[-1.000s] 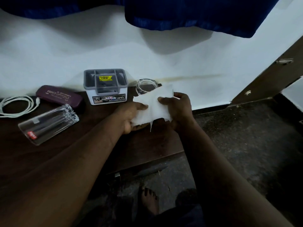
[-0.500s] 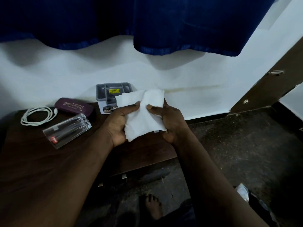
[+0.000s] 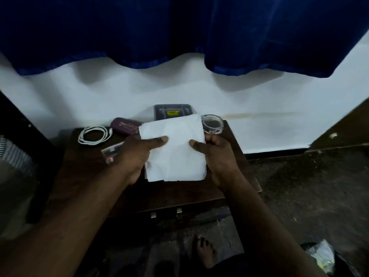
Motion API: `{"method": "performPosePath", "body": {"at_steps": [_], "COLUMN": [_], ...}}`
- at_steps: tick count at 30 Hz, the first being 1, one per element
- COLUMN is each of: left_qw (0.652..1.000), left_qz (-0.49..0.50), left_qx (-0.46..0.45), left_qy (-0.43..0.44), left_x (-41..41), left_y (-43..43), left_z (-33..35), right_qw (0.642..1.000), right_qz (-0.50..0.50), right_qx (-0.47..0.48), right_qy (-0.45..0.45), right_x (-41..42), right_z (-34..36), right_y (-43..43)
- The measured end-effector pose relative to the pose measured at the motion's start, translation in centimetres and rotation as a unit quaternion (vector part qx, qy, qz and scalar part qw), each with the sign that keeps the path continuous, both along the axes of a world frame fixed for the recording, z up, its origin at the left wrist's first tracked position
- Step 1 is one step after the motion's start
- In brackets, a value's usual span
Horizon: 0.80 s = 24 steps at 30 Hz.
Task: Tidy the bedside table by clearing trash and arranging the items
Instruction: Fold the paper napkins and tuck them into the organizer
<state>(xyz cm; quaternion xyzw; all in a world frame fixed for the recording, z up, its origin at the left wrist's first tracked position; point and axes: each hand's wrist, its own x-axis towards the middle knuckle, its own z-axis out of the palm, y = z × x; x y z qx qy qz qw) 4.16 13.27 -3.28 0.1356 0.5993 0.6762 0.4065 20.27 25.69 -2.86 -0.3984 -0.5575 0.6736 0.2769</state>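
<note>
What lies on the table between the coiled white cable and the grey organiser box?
A purple case, as the head view shows.

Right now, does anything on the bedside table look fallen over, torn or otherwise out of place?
The clear tumbler seems to lie on its side on the table, partly hidden behind the left hand. The white tissue, held by that hand and the right hand, has a ragged lower edge. Nothing looks spilled.
</note>
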Motion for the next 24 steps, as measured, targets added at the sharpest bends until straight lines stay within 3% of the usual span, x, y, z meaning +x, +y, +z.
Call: {"method": "performPosePath", "body": {"at_steps": [6, 14, 19, 24], "left_qw": [0.997, 0.986, 0.965, 0.960], "left_qz": [0.000, 0.031, -0.013, 0.018], "left_qx": [-0.023, 0.009, -0.081, -0.089], "left_qy": [0.080, 0.165, 0.248, 0.264], "left_x": [-1.7, -2.8, -2.7, -2.3], "left_y": [0.2, 2.2, 2.4, 2.5], "left_z": [-1.1, -1.8, -3.5, -3.5], "right_qw": [0.996, 0.948, 0.953, 0.939], "right_qz": [0.057, -0.002, 0.044, 0.028], "right_qx": [0.051, 0.289, 0.255, 0.293], "right_qy": [-0.036, -0.134, -0.154, -0.179], "right_x": [-1.5, -3.7, -4.1, -4.2], "right_z": [-0.5, -0.5, -2.2, -2.4], "right_y": [0.2, 1.7, 1.9, 2.5]}}
